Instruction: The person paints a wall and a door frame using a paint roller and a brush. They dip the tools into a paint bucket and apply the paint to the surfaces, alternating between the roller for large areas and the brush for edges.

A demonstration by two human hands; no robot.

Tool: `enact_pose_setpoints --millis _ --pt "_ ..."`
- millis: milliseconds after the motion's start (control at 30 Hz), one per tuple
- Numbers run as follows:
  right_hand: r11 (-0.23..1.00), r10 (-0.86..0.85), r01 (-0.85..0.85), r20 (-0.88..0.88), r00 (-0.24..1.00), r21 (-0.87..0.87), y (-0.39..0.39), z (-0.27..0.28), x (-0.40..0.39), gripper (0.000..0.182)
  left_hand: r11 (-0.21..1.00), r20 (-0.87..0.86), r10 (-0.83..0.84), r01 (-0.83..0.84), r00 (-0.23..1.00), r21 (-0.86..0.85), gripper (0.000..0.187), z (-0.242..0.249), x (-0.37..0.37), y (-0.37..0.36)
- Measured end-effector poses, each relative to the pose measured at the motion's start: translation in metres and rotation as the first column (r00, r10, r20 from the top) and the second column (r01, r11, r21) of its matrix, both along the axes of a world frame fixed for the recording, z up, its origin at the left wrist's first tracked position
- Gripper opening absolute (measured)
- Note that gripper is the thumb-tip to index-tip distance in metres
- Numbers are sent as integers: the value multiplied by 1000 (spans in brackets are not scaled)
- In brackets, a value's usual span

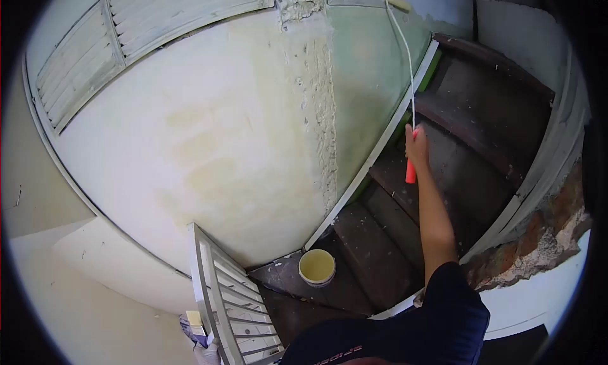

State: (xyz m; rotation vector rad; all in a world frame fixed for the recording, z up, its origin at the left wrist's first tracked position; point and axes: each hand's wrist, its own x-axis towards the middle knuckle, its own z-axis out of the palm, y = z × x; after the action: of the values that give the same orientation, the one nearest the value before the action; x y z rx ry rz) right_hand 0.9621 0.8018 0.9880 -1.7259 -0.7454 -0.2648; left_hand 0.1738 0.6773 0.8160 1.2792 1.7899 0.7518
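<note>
I see my right hand [416, 144] stretched out ahead, fingers wrapped tight round the orange grip of a long-handled paint roller [405, 61] — its white pole runs up along the green wall [364, 80] to the roller head near the top of the frame. Below lie dark wooden stairs [456, 169]. A bucket [316, 267] of pale yellow paint sits on the bottom step, well apart from the hand. My left hand is out of sight — a white metal gate [231, 302] stands lower left.
</note>
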Motion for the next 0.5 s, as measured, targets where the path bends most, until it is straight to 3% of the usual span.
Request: enact_pose_setpoints --millis 33,100,233,300,433,500 --pt "999 -44 44 70 997 -2 6 -19 6 42 999 72 -20 17 997 49 47 -1 1 0" --pt "1000 10 -10 2 1000 -9 8 -22 10 42 999 45 -17 15 999 46 47 6 6 -2" --pt "998 -69 68 159 985 11 5 22 33 42 999 -45 -33 35 998 28 49 26 17 -2" --pt "999 3 -6 60 998 47 -4 61 23 42 1000 -10 -22 22 1000 21 53 30 21 -3" --pt "998 0 -4 62 998 70 2 48 27 41 1000 60 6 -6 998 -2 61 36 25 -5" --pt "996 59 -60 23 998 66 0 14 16 40 995 -121 24 -11 992 104 61 50 36 -8"
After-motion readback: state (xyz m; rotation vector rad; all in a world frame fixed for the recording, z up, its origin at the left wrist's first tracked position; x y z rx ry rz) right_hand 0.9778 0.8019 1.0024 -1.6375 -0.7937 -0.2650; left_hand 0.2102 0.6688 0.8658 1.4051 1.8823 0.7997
